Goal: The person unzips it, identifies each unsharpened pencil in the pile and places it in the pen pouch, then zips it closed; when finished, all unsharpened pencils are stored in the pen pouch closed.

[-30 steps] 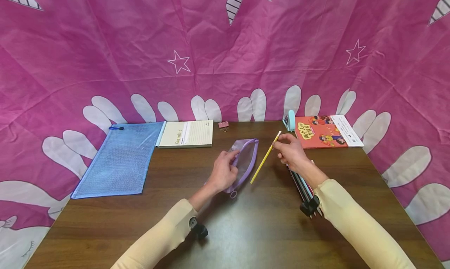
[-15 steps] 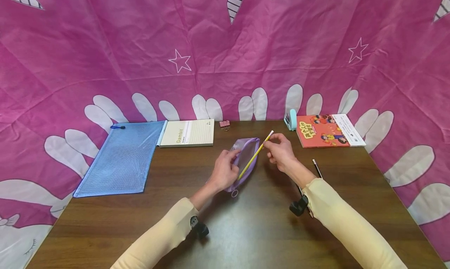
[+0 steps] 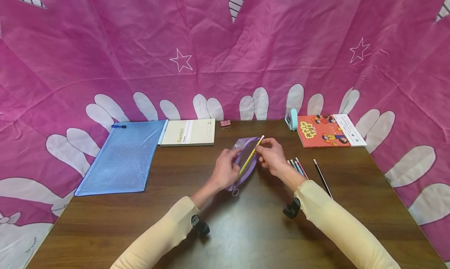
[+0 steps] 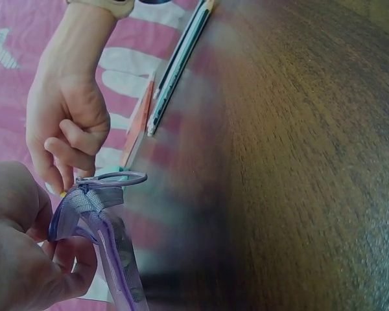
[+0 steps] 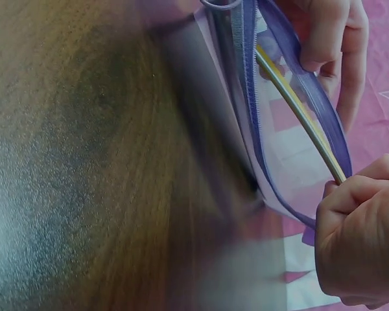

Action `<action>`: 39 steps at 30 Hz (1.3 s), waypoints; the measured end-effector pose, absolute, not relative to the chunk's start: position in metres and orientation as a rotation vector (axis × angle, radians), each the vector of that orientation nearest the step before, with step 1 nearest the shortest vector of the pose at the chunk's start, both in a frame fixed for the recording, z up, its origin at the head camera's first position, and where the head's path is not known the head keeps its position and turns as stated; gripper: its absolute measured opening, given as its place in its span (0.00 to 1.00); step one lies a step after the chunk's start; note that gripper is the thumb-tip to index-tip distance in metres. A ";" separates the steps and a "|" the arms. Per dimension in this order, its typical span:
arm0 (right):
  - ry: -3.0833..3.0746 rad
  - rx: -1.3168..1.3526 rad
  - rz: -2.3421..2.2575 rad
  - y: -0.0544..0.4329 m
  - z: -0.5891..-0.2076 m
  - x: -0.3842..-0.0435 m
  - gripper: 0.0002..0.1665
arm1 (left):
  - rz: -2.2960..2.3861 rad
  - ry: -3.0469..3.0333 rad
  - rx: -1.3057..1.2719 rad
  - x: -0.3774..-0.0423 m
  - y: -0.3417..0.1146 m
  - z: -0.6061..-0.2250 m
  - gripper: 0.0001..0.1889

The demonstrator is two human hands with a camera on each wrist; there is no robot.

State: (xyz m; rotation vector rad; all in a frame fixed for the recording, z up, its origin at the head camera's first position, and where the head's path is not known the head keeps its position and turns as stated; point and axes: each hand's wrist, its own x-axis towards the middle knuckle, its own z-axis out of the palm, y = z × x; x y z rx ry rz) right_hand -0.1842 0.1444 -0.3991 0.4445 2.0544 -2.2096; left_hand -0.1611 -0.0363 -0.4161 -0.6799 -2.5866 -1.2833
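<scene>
A clear pouch with a purple zip edge (image 3: pixel 251 168) is held upright over the table, its mouth spread open. My left hand (image 3: pixel 225 169) pinches the pouch's near side between thumb and fingers; the zip's ring pull (image 4: pixel 123 179) shows beside it in the left wrist view. Between thumb and fingertips my right hand (image 3: pixel 272 155) holds a yellow pencil (image 3: pixel 249 161) near its eraser end. The pencil slants down into the pouch's mouth, as the right wrist view also shows (image 5: pixel 301 116). Its lower tip is hidden.
Several pencils (image 3: pixel 300 166) lie right of my right hand, partly behind the wrist, with a dark pencil (image 3: pixel 321 177) farther right. At the back stand a blue mesh folder (image 3: pixel 119 159), a notepad (image 3: pixel 193 132), a pink binder clip (image 3: pixel 225 123), a mint stapler-like object (image 3: pixel 291 119) and a red book (image 3: pixel 323 131).
My right hand has moved left, bringing the yellow pencil from beside the pouch into its mouth, then lower. My left hand has stayed on the pouch.
</scene>
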 end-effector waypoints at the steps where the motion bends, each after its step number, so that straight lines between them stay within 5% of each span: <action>1: 2.055 0.444 -2.214 0.143 -0.400 -0.184 0.17 | -1.286 -2.586 -0.681 -0.161 -0.036 -0.416 0.32; 28: 2.301 0.458 -2.003 0.130 -0.401 -0.177 0.21 | -1.299 -2.593 -0.692 -0.160 -0.033 -0.412 0.33; 39: 2.277 0.366 -2.000 0.139 -0.398 -0.174 0.15 | -1.266 -2.555 -0.713 -0.163 -0.034 -0.413 0.32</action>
